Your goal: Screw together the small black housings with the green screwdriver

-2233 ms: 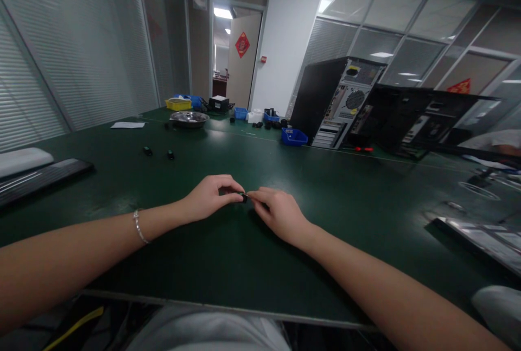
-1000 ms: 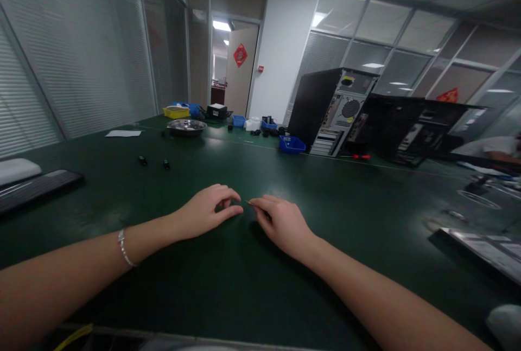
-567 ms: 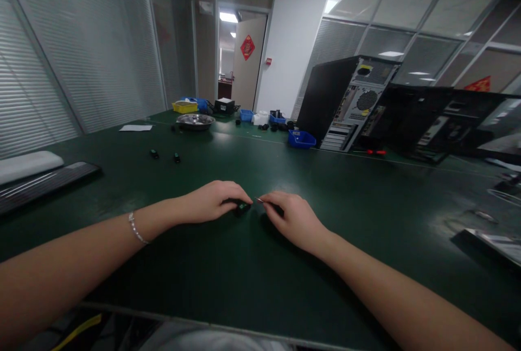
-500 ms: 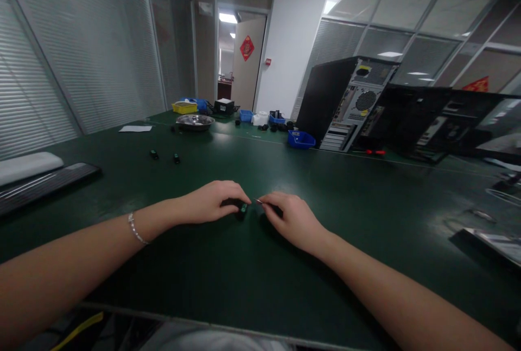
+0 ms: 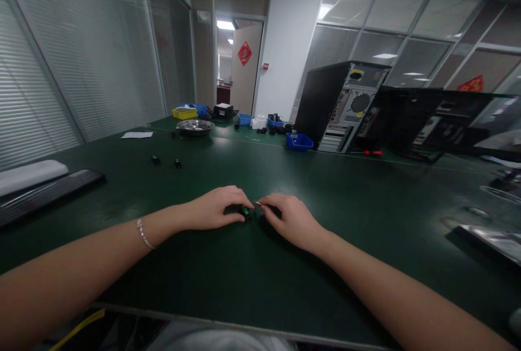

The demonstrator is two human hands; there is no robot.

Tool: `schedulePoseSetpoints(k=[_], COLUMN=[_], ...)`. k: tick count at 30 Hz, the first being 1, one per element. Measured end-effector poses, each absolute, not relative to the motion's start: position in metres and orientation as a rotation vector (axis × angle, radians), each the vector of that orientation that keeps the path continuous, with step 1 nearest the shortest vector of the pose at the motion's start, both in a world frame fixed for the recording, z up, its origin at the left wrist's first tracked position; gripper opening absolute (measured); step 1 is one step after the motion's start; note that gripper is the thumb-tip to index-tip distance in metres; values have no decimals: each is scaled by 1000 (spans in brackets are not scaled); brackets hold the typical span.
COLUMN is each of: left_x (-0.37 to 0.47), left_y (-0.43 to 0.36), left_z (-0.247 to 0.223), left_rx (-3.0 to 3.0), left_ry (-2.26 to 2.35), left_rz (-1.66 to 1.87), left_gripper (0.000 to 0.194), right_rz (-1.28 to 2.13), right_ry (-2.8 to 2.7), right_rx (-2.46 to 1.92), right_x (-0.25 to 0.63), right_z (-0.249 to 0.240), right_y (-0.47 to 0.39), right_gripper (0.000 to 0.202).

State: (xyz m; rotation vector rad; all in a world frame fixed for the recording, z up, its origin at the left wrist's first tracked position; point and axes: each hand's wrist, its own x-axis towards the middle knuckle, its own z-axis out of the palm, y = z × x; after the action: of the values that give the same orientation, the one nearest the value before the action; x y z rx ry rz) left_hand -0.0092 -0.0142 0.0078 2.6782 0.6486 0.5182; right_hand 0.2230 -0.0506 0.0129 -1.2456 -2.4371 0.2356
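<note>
Near the middle of the green table (image 5: 203,264), my left hand (image 5: 220,205) grips a small black part with a green circuit board (image 5: 246,212) between thumb and fingers. My right hand (image 5: 287,212) is closed in a pinch on a thin, pointed metal tool (image 5: 258,203), maybe tweezers; its exact kind is too small to tell. The tool's tip points left, close beside my left fingertips. Whether it touches the part I cannot tell. Two similar small black parts lie further off to the left, one (image 5: 155,159) beside the other (image 5: 178,163).
A keyboard (image 5: 52,193) lies at the left. Further back are a round metal dish (image 5: 195,127), a yellow tray (image 5: 184,114), a blue bin (image 5: 299,142) and a computer tower (image 5: 325,104). A metal-topped device (image 5: 492,242) lies at the right edge.
My left hand and the part have shifted slightly right and toward me, closer to my right hand. The camera view has tilted a little.
</note>
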Motion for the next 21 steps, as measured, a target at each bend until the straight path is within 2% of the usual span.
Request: schedulePoseSetpoints(k=[8, 21], left_x=[-8, -6], left_y=[-13, -14], left_z=[6, 6], left_rx=[2677, 2679], left_ry=[738, 776], left_rz=[560, 581], left_gripper=[17, 22], right_rz=[231, 58], right_ry=[-2426, -2599], right_rx=[-1263, -1284], right_x=[222, 223], right_z=[15, 16], right_y=[-52, -54], right_gripper=[23, 16])
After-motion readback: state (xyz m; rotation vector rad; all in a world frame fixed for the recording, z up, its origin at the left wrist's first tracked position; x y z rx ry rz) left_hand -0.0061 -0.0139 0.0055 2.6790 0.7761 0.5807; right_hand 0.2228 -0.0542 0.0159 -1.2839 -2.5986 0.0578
